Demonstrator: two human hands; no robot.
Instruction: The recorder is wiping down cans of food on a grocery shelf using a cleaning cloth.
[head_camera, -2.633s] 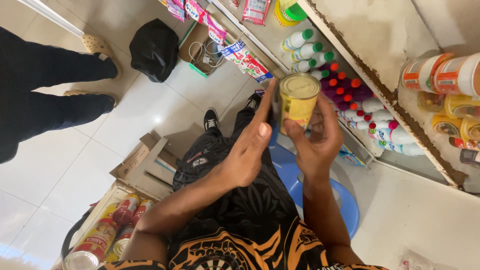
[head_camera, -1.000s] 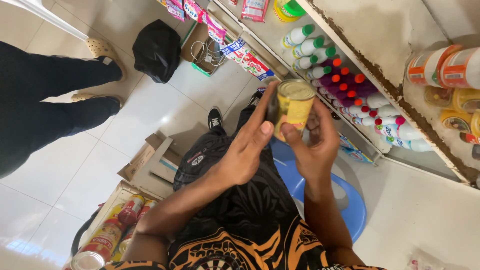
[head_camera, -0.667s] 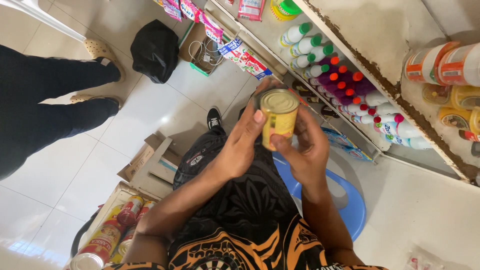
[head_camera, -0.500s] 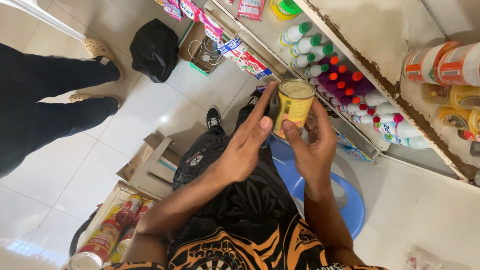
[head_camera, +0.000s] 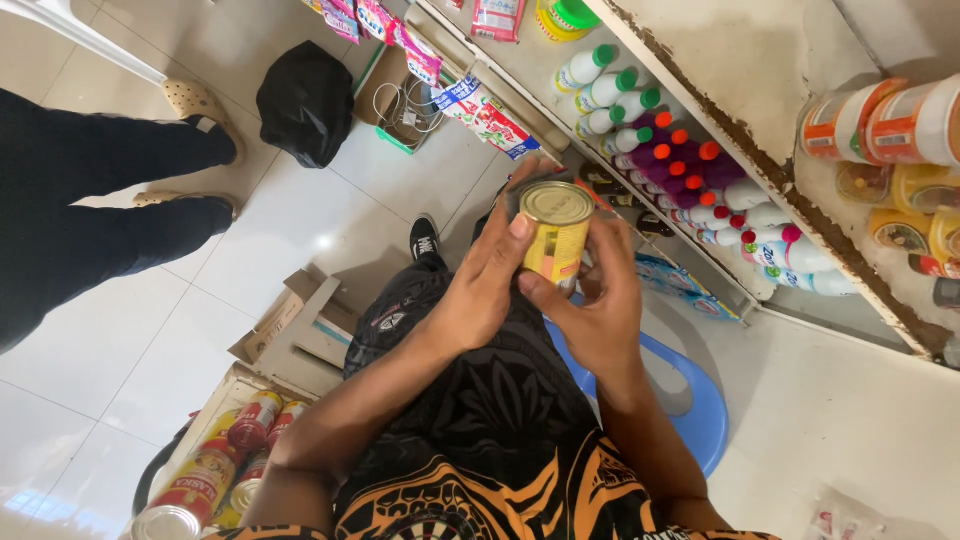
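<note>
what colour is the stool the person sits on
Blue: the plastic stool shows beneath the person in the head view.

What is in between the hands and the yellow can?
Nothing. Both hands already touch the yellow can: the left hand wraps its left side with the thumb near the lid, and the right hand grips it from below and behind.

The person wears a black short-sleeved shirt (head_camera: 480, 450) printed with bold orange bands and a faint tone-on-tone tribal pattern across the chest. Both forearms are bare down to the left hand (head_camera: 485, 285) and the right hand (head_camera: 600, 300), with no rings or watch visible. Beyond the left hand are dark trousers (head_camera: 405, 310) with small white markings and a black shoe (head_camera: 424, 238) with white trim.
</note>
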